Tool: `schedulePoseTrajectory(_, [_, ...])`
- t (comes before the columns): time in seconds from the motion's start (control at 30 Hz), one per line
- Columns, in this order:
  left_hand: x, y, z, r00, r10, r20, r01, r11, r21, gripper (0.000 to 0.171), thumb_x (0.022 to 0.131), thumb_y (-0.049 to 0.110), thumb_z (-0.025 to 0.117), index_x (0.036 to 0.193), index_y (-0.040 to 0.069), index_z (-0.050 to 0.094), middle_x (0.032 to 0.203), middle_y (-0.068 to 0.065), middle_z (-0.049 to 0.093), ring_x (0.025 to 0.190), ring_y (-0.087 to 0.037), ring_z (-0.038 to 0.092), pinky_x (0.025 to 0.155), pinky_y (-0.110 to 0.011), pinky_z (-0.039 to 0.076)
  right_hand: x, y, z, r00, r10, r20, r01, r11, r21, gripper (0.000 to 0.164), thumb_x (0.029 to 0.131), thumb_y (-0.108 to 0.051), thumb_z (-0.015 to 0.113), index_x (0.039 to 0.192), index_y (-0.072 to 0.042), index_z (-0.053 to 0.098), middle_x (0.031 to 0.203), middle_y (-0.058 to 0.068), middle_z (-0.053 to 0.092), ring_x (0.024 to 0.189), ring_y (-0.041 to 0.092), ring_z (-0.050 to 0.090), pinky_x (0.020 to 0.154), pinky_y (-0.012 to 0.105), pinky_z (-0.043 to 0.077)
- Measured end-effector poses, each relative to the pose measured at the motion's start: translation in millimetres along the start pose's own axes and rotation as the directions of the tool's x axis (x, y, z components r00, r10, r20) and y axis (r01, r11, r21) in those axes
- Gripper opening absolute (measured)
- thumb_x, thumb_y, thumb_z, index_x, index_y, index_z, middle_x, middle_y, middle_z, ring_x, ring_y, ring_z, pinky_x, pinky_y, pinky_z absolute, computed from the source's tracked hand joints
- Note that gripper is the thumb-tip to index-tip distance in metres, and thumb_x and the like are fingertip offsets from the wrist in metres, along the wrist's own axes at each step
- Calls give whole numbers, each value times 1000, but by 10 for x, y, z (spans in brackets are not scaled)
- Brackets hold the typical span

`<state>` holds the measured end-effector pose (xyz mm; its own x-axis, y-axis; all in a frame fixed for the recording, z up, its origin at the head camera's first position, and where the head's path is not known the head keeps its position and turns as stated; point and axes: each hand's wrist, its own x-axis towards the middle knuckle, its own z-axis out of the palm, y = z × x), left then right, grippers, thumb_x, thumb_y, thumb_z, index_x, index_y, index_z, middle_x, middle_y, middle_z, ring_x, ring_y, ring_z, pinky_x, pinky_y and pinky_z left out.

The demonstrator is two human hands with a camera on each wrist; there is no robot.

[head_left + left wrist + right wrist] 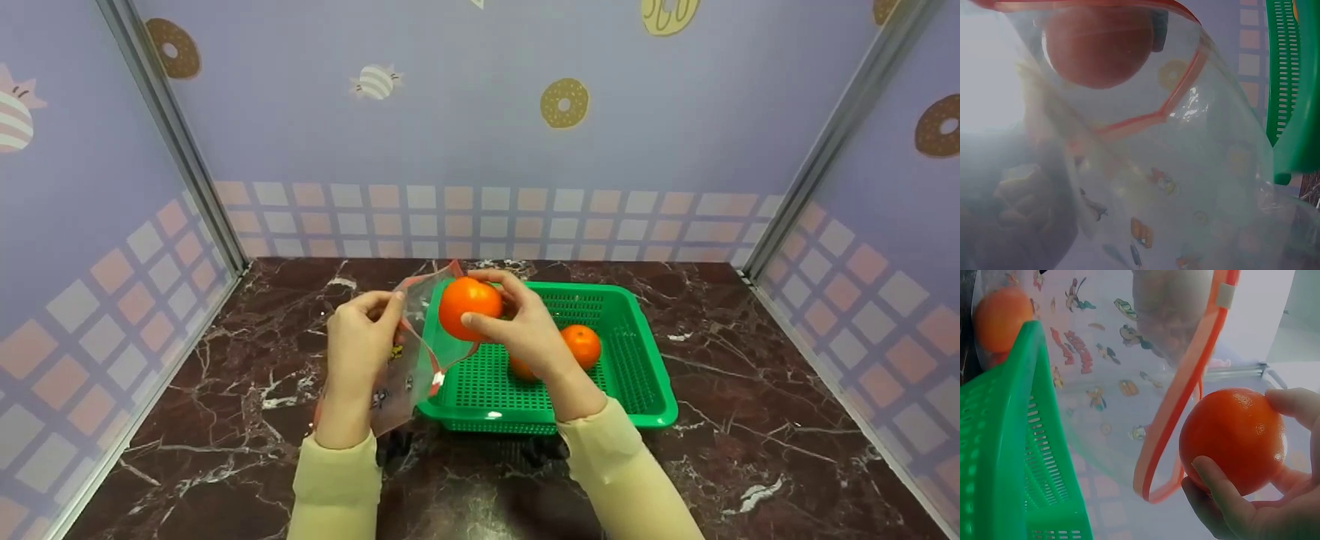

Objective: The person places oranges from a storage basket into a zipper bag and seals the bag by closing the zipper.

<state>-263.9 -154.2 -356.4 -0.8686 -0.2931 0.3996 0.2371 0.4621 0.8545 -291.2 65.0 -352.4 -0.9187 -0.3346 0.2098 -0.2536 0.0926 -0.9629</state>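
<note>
My right hand (525, 322) grips an orange (470, 307) at the mouth of a clear zip bag (420, 330) with a red zip edge and small printed pictures. Thumb and fingers wrap the fruit's side in the right wrist view, where the orange (1234, 441) is beside the red rim. My left hand (364, 337) pinches the bag's rim and keeps its mouth apart. Seen through the film in the left wrist view, the orange (1098, 48) appears above the red edge. Another orange (1002, 319) shows behind the printed film; whether it lies inside the bag, I cannot tell.
A green plastic basket (656, 375) stands right of the bag on a dark red marbled table (225, 420). Inside are an orange (581, 345) and another orange (523, 369) partly behind my right wrist. Patterned panels (480, 135) enclose the back and sides.
</note>
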Motion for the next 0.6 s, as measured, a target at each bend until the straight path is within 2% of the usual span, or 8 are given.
schedulePoseTrajectory(0.23, [-16, 1, -7, 1000, 1, 21, -1, 1000, 5, 25, 102, 24, 65, 98, 4, 79, 63, -7, 69, 49, -9, 59, 48, -21, 45, 30, -3, 132, 998, -3, 61, 5, 1000, -28, 57, 90, -22, 79, 143, -23, 57, 137, 11, 62, 116, 27, 64, 84, 40, 61])
schedulePoseTrajectory(0.6, [-1, 19, -20, 1000, -21, -4, 21, 1000, -6, 23, 101, 22, 66, 97, 4, 80, 62, -6, 66, 48, -8, 59, 47, -20, 45, 120, -20, 288, 989, 75, 128, -57, 989, -139, 57, 93, -27, 77, 146, -24, 55, 141, 11, 60, 119, 29, 63, 87, 42, 61])
